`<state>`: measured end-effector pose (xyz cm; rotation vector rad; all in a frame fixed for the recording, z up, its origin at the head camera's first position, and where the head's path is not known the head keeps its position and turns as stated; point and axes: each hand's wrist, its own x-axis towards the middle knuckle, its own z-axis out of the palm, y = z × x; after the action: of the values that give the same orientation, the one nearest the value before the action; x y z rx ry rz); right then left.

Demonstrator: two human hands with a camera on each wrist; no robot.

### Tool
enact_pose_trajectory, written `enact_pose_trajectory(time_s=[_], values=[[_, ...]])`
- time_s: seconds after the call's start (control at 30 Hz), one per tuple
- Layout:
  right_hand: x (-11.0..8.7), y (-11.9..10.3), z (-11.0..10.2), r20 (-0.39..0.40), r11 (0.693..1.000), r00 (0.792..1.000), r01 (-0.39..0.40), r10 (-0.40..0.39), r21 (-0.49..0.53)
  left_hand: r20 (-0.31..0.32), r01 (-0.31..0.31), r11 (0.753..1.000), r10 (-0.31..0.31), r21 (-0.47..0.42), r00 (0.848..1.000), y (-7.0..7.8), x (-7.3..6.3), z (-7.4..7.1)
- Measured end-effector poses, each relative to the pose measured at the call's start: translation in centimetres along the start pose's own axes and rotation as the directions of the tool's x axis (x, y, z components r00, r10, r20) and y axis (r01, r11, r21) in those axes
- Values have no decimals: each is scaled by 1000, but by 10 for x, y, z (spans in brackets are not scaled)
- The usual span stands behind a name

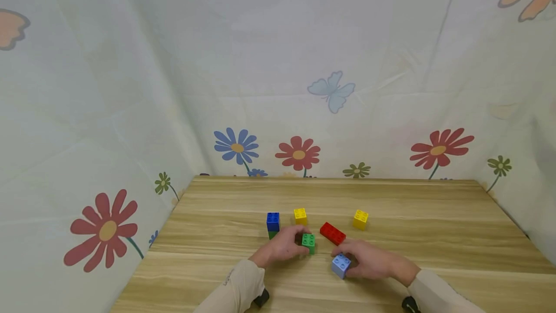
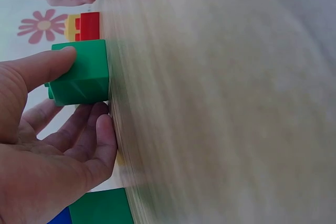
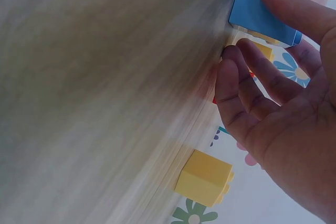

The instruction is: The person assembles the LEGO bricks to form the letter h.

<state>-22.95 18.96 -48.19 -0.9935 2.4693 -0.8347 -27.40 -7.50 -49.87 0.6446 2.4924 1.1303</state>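
Between thumb and fingers, my left hand (image 1: 284, 245) pinches a green toy brick (image 1: 308, 243) with four-stud top, studs up in the head view. The left wrist view has the thumb pressed on one side of this green brick (image 2: 81, 72), which sits right at the table surface. My right hand (image 1: 371, 259) grips a light blue brick (image 1: 340, 265) of the same size, its thumb on the near side. In the right wrist view the other fingers curve loosely below the light blue brick (image 3: 262, 11). A longer red brick (image 1: 332, 234) lies just beyond the right fingertips.
Left of the left hand, a dark blue brick (image 1: 272, 221) stands stacked on another green brick (image 1: 272, 234). Two yellow bricks lie farther back, one yellow brick (image 1: 300, 216) near the stack, another yellow brick (image 1: 360, 220) to the right. A flowered cloth (image 1: 278, 62) hangs behind the wooden table (image 1: 412, 206).
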Motion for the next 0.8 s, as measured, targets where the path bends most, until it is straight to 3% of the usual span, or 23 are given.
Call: enact_pose_trajectory(time_s=[0.8], values=[[-3, 2, -3, -38, 997, 999, -21, 24, 73, 5, -5, 999, 5, 38, 1000, 1, -4, -1]])
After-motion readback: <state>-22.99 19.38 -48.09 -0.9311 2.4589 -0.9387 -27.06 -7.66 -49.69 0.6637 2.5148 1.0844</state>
